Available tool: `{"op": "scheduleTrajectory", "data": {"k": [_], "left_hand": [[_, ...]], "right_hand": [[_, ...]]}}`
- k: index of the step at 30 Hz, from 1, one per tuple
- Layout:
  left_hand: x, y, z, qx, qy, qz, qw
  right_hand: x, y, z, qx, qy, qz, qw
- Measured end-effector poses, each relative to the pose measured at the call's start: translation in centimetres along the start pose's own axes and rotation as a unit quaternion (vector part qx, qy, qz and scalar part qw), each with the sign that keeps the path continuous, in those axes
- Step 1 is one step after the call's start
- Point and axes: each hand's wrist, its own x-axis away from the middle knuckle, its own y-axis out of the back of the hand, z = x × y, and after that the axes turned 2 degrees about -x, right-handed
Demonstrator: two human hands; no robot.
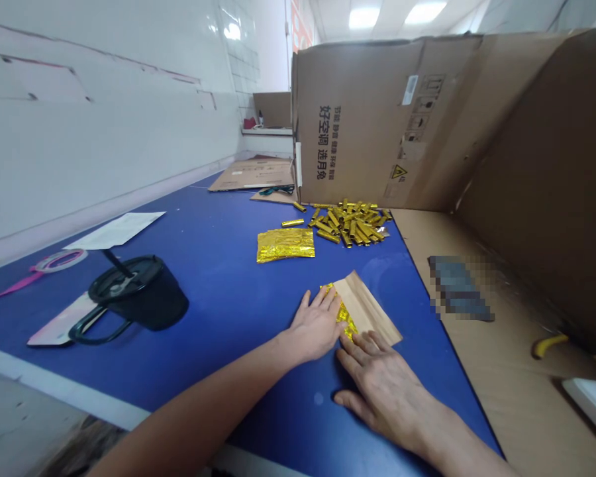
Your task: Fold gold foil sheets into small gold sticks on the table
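A sheet of gold foil (346, 318) lies along the near left edge of a thin wooden board (366, 299) on the blue table. My left hand (318, 324) rests flat with its fingertips on the foil's far end. At the near end, my right hand (377, 377) has its fingers stretched out over the foil and the board's edge. Both hands hide parts of the foil. Beyond them lies a flat stack of gold foil sheets (286, 245). Farther back is a pile of small gold foil rolls (350, 222), with one single roll (293, 222) apart from it.
A black mug (149, 298) with a straw stands at the left, near a white paper (116, 230) and a pink-and-white loop (59, 262). Large cardboard (367, 132) walls the back and right. A pixelated dark object (459, 288) lies on cardboard at the right.
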Motion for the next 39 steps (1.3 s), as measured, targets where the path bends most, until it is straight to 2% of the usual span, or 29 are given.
{"op": "scheduleTrajectory", "data": {"k": [8, 14, 19, 24, 32, 36, 39], "left_hand": [[-0.3, 0.2, 1.1, 0.012, -0.029, 0.057, 0.998], [0.1, 0.4, 1.3, 0.023, -0.074, 0.062, 0.995], [0.5, 0.4, 1.2, 0.024, -0.09, 0.067, 0.993], [0.1, 0.6, 1.4, 0.021, -0.066, 0.068, 0.995], [-0.7, 0.2, 2.4, 0.01, -0.002, 0.072, 0.997], [-0.7, 0.2, 2.6, -0.001, 0.009, 0.075, 0.997], [-0.6, 0.4, 2.0, -0.01, 0.014, 0.036, 0.999]], "right_hand": [[0.1, 0.4, 0.4, -0.043, 0.019, -0.024, 0.999], [0.0, 0.7, -0.1, -0.081, 0.005, -0.072, 0.994], [-0.2, 0.2, -0.1, -0.063, 0.003, -0.057, 0.996], [-0.3, -0.1, 0.5, -0.032, 0.0, -0.046, 0.998], [-0.1, 0.5, 1.0, -0.043, 0.004, -0.021, 0.999], [0.0, 0.7, 1.1, -0.058, 0.011, -0.02, 0.998], [0.1, 0.7, 1.3, -0.077, 0.018, -0.02, 0.997]]}}
